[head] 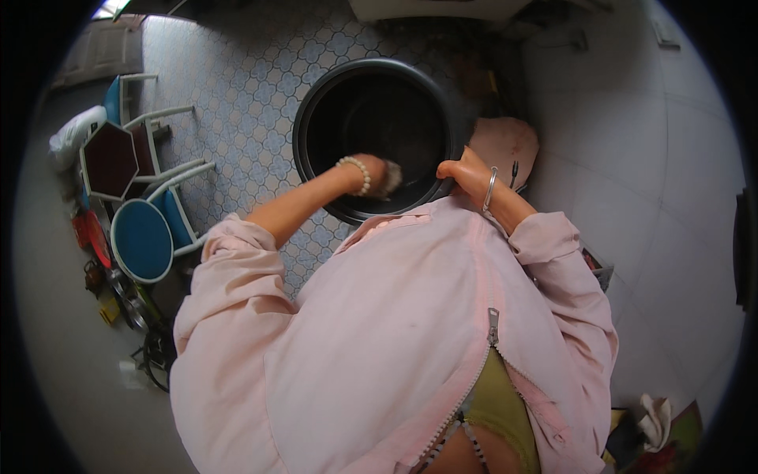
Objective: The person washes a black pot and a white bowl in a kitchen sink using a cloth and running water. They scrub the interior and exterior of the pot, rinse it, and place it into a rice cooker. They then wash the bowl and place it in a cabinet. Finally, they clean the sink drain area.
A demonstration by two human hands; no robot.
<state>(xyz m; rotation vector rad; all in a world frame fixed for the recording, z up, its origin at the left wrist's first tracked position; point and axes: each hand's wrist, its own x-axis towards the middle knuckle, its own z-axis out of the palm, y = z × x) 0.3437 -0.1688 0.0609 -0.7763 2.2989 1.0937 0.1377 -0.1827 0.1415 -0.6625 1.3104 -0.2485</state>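
Observation:
A large round black tub (pixel 379 118) stands in front of me, and its dark inside is mostly in shadow. My left hand (pixel 370 172), with a beaded bracelet at the wrist, reaches into the near part of the tub. It grips a greyish scrubbing pad or wad of cloth (pixel 391 178), slightly blurred, low against the inner surface. At the tub's near right side, my right hand (pixel 465 172) is closed over the rim (pixel 441 188), thumb toward the inside. A silver bangle circles that wrist.
Blue-seated chairs (pixel 142 240) with pale frames line the left side. Pots and utensils (pixel 127 296) lie beyond them. Beside the tub at right is a pink, flat-looking thing (pixel 506 142). A tiled white wall (pixel 616 148) rises on the right. Patterned floor tiles (pixel 249 118) surround the tub.

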